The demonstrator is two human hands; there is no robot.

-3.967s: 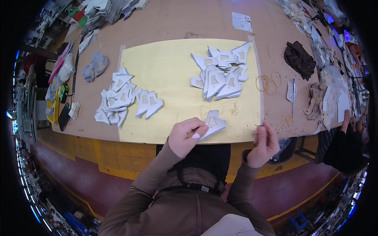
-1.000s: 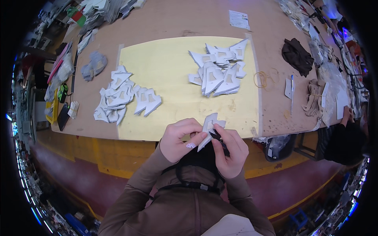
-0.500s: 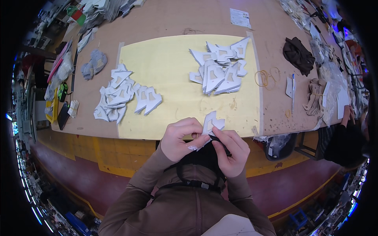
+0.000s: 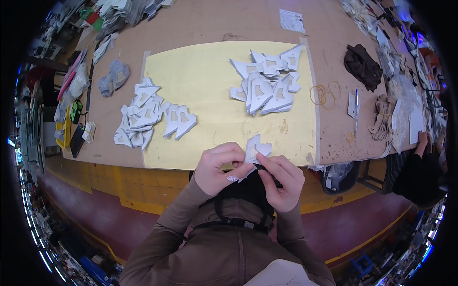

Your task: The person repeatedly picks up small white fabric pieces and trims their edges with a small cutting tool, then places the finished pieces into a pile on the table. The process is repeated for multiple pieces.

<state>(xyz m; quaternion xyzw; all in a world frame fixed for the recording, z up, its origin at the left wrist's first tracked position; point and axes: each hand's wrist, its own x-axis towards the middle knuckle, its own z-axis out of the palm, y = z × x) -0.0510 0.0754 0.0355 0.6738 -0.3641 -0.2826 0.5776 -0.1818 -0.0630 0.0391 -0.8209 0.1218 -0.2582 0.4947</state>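
At the near edge of the table I hold a white, flat cut-out piece (image 4: pixel 254 143) with a notched outline and a window in its middle. My left hand (image 4: pixel 220 168) is closed on its left side, thumb and fingers pinching it. My right hand (image 4: pixel 282 183) pinches its right lower part, the index fingertip lying by the window. The piece's lower end is partly hidden by my fingers. Similar white pieces lie in a loose pile (image 4: pixel 143 114) on the left and a larger stacked pile (image 4: pixel 265 88) on the right.
A yellow sheet (image 4: pixel 205 64) is taped onto the brown-covered table (image 4: pixel 214 24). To the right lie rubber bands (image 4: pixel 318 95), a pen (image 4: pixel 356 112), dark cloth (image 4: pixel 362 66) and beige bundles (image 4: pixel 383 112). A grey bundle (image 4: pixel 114 78) lies left. Another person's hand (image 4: pixel 422 138) rests at the right edge.
My right hand has shifted very slightly to the right. The piece has tilted a little; the piles have not moved.
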